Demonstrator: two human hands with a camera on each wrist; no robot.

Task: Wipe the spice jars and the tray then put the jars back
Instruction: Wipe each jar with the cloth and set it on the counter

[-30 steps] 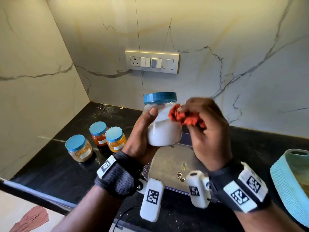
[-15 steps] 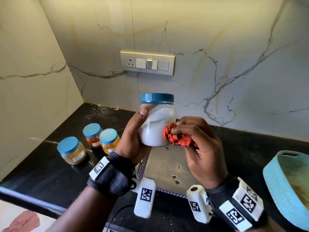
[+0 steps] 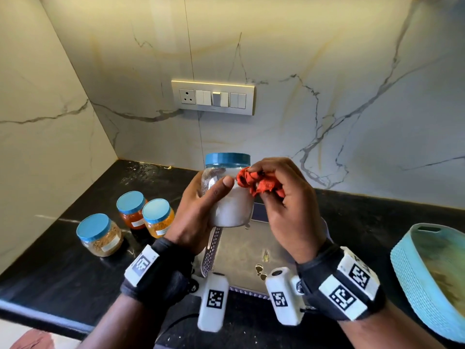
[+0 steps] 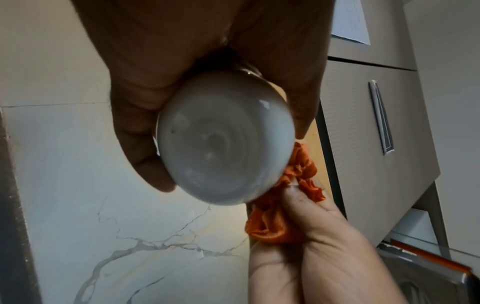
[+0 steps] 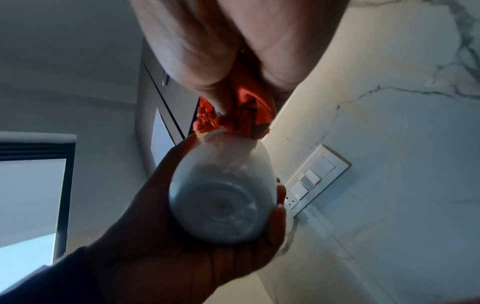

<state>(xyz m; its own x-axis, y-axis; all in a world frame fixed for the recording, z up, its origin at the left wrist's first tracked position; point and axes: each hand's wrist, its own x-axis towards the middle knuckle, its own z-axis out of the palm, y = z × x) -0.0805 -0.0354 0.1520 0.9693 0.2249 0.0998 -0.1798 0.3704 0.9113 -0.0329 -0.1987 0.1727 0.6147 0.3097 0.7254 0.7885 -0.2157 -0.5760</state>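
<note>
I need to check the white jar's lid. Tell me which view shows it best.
The head view: the blue lid sits in full sight atop the jar held by the left hand. Both wrist views look up at the jar's base, so the lid is hidden there.

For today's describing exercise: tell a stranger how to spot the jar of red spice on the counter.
Start at the corner where the two marble walls meet the black counter. Three small blue-lidded jars stand there, left of the hands. The jar of red spice is the rear one, touching the jar of yellow spice; the jar of brown spice stands apart, further left. Only its contents are red-orange.
</note>
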